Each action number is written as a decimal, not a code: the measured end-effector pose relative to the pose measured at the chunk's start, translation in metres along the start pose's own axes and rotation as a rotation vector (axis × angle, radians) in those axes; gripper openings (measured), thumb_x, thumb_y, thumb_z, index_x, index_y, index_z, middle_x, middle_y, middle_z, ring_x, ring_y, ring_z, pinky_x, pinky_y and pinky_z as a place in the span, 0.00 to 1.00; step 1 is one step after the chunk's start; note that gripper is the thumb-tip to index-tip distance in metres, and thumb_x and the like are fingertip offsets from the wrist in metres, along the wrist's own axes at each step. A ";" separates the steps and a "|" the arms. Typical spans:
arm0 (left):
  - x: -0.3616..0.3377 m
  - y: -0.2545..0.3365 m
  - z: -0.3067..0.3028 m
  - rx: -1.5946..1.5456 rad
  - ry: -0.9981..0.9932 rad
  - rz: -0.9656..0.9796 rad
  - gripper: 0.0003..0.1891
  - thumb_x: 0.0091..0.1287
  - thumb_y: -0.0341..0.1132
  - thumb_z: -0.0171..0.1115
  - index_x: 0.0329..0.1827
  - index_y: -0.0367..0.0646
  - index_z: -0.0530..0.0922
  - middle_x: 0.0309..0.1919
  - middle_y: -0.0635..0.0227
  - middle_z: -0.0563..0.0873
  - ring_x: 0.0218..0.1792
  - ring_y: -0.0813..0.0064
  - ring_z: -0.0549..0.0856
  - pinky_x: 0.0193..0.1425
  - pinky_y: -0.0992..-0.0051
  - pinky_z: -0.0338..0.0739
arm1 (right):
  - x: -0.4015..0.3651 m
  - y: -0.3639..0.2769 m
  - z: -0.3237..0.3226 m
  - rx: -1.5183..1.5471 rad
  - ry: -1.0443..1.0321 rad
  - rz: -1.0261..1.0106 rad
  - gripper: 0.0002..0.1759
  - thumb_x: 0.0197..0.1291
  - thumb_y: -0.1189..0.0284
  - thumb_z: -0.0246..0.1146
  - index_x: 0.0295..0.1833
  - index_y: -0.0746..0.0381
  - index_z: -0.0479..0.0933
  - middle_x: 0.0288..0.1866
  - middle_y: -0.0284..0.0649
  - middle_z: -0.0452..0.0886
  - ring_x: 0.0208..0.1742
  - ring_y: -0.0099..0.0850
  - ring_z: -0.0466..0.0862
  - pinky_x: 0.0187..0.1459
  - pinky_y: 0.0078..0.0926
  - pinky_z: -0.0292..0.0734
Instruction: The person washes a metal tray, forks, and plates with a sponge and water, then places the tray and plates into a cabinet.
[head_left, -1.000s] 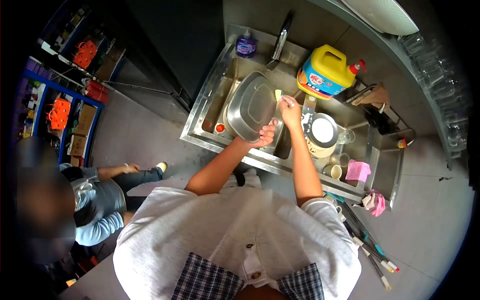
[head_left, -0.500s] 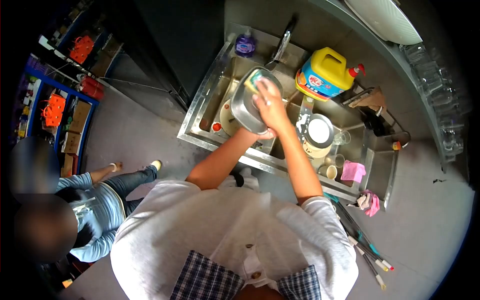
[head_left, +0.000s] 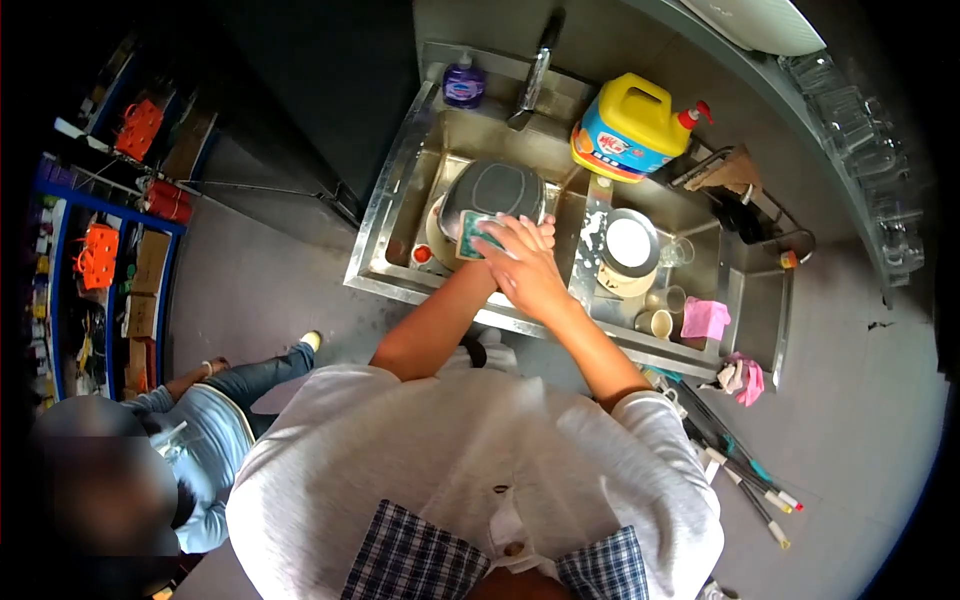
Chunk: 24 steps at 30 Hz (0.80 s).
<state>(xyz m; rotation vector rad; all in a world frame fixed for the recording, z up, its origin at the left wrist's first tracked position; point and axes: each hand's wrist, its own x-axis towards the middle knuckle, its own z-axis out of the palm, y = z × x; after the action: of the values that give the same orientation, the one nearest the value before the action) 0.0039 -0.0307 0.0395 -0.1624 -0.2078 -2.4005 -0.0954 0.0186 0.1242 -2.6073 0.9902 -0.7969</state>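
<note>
A metal bowl [head_left: 492, 190] is tipped over the left sink basin, its dark, ringed underside turned up toward me. My left hand [head_left: 546, 232] grips the bowl's near right edge; most of this hand is hidden behind my right one. My right hand [head_left: 525, 272] presses a green and yellow sponge [head_left: 474, 238] against the near side of the bowl. Below the bowl, a pale plate [head_left: 436, 232] and a small red item [head_left: 422, 254] lie in the left basin [head_left: 400, 215].
Behind are a faucet [head_left: 535, 80], a purple soap bottle [head_left: 464, 84] and a yellow detergent jug [head_left: 625, 130]. The right basin holds stacked plates [head_left: 630, 245], cups [head_left: 655, 323] and a pink cloth [head_left: 706, 319]. Glasses [head_left: 850, 125] line the right shelf. Another person [head_left: 205, 425] is at lower left.
The bowl has turned from showing its inside to showing its underside. My right hand and the sponge have moved from the bowl's inside down to its near outer side.
</note>
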 end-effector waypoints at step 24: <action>0.021 -0.002 -0.049 0.413 0.418 0.156 0.18 0.69 0.53 0.55 0.44 0.47 0.76 0.18 0.70 0.75 0.12 0.76 0.71 0.18 0.77 0.66 | 0.010 0.075 0.034 0.355 0.479 0.774 0.19 0.67 0.74 0.52 0.62 0.65 0.73 0.61 0.53 0.74 0.57 0.46 0.79 0.58 0.34 0.72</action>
<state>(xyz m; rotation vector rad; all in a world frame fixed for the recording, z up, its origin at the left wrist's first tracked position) -0.0156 -0.0523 -0.0046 0.4896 -0.4660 -2.1266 -0.1099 -0.0426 0.0703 -1.5503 1.6396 -1.2310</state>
